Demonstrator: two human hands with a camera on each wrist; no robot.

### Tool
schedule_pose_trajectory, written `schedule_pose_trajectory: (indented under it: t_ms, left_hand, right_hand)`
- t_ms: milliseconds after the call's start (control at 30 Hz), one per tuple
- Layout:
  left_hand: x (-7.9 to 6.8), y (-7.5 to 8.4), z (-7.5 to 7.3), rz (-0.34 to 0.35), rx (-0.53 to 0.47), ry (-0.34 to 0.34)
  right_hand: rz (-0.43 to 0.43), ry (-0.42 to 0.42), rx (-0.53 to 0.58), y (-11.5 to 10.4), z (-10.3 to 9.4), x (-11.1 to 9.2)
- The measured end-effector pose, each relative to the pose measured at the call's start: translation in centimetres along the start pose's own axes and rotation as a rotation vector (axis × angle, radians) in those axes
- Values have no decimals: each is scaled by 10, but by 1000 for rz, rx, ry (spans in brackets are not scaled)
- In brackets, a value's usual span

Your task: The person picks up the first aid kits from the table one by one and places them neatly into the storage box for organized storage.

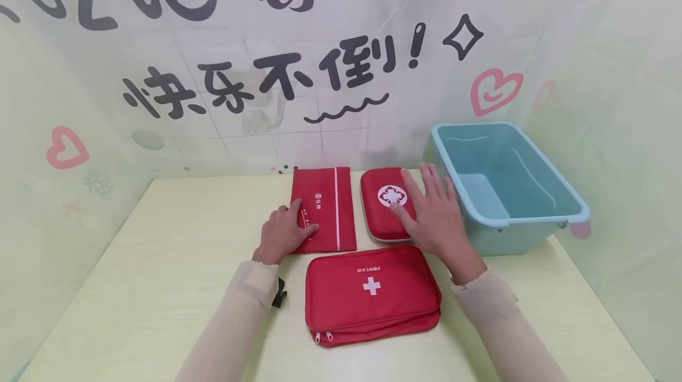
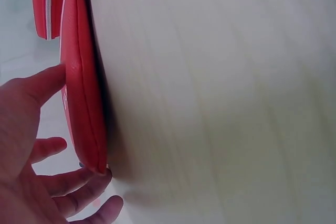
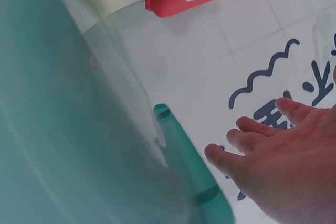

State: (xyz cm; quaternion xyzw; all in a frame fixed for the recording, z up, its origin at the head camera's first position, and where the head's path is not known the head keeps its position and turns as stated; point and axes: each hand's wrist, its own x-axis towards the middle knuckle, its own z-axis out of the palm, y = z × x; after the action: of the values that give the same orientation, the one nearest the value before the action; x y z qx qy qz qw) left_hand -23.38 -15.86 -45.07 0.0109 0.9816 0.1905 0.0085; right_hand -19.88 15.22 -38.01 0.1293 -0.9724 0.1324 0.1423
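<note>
My left hand (image 1: 282,229) rests at the left edge of a flat red pouch (image 1: 322,177) with a white stripe. In the left wrist view, the thumb touches the pouch's (image 2: 84,93) face and loosely spread fingers reach its corner. My right hand (image 1: 434,216), fingers spread and holding nothing, overlaps the right side of a hard red first-aid case (image 1: 375,216) with a white cross emblem. The right wrist view has that hand (image 3: 283,156) beside the teal bin. Nearer me lies a larger red zippered first-aid bag (image 1: 341,293) with a white cross.
The teal plastic bin (image 1: 533,220) stands on the table's right side, its inside bare. A pale wood-look table (image 1: 176,287) holds everything. Sheeting with dark lettering and pink hearts hangs behind the table (image 1: 335,139) and along both sides.
</note>
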Motion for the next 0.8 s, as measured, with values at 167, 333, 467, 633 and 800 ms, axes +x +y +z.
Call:
schedule_pose_trajectory:
  t_ms: [167,333,467,633,800]
  left_hand:
    - [-1,2,0,-25,-35,-6]
    - [-2,1,-1,-49,-85,-14]
    - [-2,1,0,-78,-160,-22]
    - [0,1,2,-93,-218,-26]
    - [2,0,3,-120,-265,-30]
  right_hand:
    - [16,46,19,7,-5,-3]
    - [14,75,32,8,-11,-7]
    - [19,100,46,9,-17,-10]
    - [17,137,54,14,-25,-14]
    - [36,185,80,23,-35,-19]
